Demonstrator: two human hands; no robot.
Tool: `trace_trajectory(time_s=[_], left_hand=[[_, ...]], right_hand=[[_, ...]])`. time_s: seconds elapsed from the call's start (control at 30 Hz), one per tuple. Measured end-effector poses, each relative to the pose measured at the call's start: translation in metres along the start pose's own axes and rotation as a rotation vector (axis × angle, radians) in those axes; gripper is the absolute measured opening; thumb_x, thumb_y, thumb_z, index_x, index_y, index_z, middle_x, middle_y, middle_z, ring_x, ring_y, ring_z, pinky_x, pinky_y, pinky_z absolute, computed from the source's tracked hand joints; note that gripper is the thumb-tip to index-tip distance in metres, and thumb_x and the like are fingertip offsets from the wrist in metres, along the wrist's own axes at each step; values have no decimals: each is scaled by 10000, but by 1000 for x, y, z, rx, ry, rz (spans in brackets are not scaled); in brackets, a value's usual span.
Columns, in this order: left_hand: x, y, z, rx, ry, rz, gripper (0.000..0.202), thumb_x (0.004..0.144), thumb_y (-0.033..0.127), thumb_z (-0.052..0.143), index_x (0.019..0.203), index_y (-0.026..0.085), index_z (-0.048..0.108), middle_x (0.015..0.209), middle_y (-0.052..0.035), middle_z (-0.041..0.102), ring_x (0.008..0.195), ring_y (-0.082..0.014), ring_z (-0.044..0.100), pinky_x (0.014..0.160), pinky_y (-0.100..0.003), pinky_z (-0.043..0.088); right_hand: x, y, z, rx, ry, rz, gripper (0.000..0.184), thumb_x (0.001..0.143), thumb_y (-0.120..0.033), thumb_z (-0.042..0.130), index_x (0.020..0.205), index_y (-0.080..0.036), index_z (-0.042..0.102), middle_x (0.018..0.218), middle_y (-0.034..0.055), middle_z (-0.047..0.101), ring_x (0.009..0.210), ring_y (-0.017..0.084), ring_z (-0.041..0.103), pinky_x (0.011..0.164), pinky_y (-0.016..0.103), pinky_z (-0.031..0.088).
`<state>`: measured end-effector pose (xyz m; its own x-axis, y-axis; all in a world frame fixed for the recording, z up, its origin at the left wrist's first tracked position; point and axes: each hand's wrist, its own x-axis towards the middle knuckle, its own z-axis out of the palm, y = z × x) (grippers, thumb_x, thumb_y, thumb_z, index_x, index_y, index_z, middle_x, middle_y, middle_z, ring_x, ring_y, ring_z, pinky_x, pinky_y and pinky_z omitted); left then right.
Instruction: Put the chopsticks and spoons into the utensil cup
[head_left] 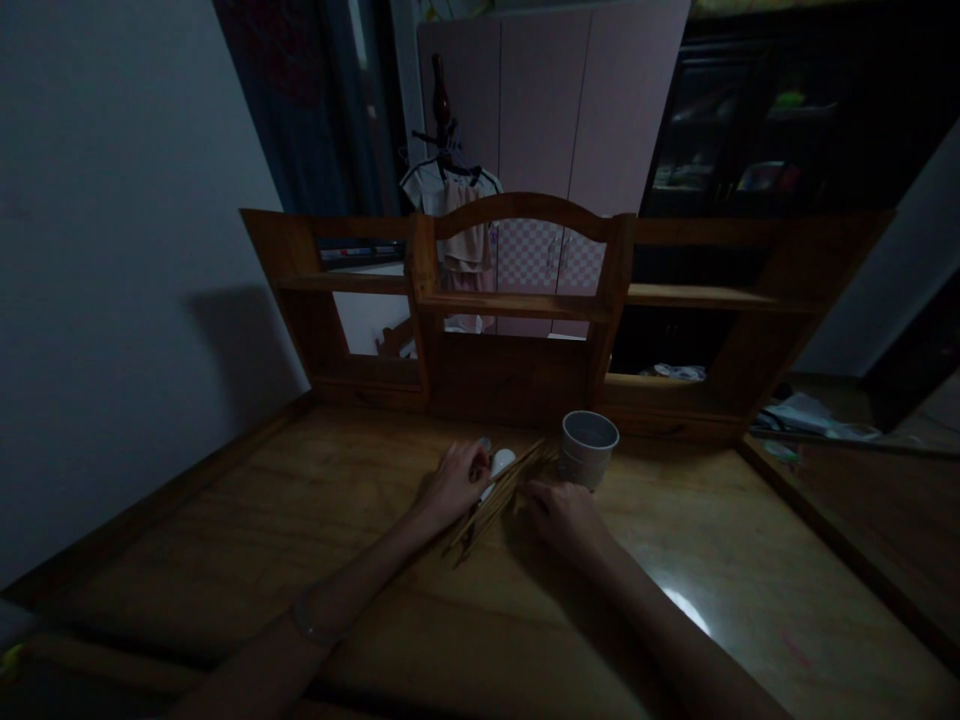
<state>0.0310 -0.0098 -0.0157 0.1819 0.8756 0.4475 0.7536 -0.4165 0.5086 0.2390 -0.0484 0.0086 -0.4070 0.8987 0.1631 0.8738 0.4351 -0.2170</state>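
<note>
Several thin wooden chopsticks (493, 508) lie in a loose, slanting bundle on the wooden tabletop between my hands. My left hand (461, 478) is closed at their left side, its fingertips pinching a chopstick that slants up to the right. Beside those fingertips, partly under the chopsticks, is a white spoon (502, 461). At the right of the bundle my right hand (566, 518) rests low with curled fingers; what they hold, if anything, is hidden. Just beyond that hand stands a grey round pot (589, 447), upright, its inside mostly dark.
A wooden shelf unit (517, 302) with compartments rises along the table's far edge. To the left is a pale wall (135, 300). A raised wooden rim (847, 555) borders the tabletop (285, 520) at right. Clothes (465, 220) hang behind the shelf. The room is dim.
</note>
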Motion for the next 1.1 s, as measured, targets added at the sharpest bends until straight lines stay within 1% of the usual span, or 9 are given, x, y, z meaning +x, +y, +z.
trace_trajectory(time_s=[0.1,0.23,0.4,0.53,0.7,0.8,0.9,1.0,1.1], left_hand=[[-1,7,-4,62,21,76,62,843,221,554,835,204,612,910,-34,585,915,-200,497,835,-326,392],[-6,16,-8,182,-16,157,155,824,299,620,713,200,662,968,-52,582,974,-230,461,878,-382,355],[-11,23,-14,304,-66,157,163,774,305,679,656,195,658,948,-52,580,975,-249,446,864,-404,337],[-15,29,-18,319,-121,179,192,794,339,659,652,212,683,953,-50,573,991,-254,449,865,-402,340],[-20,26,-9,258,-143,122,192,803,360,638,696,204,673,966,-63,573,1029,-261,466,890,-394,365],[-22,18,-1,172,-182,58,202,805,383,628,709,210,670,954,-66,575,1011,-258,489,873,-376,396],[-20,12,1,122,-205,29,210,782,416,644,716,220,682,972,-70,587,1020,-272,498,885,-388,404],[-19,9,0,85,-230,-3,187,769,406,650,726,228,689,932,-72,604,997,-272,516,862,-374,419],[-20,9,0,73,-211,-11,162,773,382,645,728,234,693,935,-73,606,989,-268,522,849,-365,419]], right_hand=[[1,0,1,-13,2,-17,301,946,-250,423,1110,-274,674,946,59,737,842,207,689,685,255,416],[-1,-3,-3,-35,-35,9,296,951,-266,413,1038,-234,695,902,77,734,828,200,687,687,246,420],[-1,-5,-6,-27,-42,21,301,951,-260,417,1096,-229,679,936,88,732,860,200,682,721,247,429],[0,-2,-2,-25,-25,2,305,959,-262,405,1075,-232,685,921,84,732,851,202,684,710,252,424],[0,1,4,-31,6,-15,275,946,-263,424,1010,-239,691,878,63,733,814,203,685,672,254,407],[1,2,7,-17,23,-33,255,935,-252,443,1052,-254,670,880,51,735,806,202,685,652,250,396],[1,2,8,-4,40,-36,266,941,-249,437,1096,-262,653,879,49,735,795,198,685,643,247,391],[1,3,9,-5,40,-18,278,951,-249,420,1087,-257,662,898,55,734,806,196,684,664,249,400],[1,3,10,8,49,-25,279,949,-225,415,1058,-239,672,954,57,727,860,186,672,729,246,412]])
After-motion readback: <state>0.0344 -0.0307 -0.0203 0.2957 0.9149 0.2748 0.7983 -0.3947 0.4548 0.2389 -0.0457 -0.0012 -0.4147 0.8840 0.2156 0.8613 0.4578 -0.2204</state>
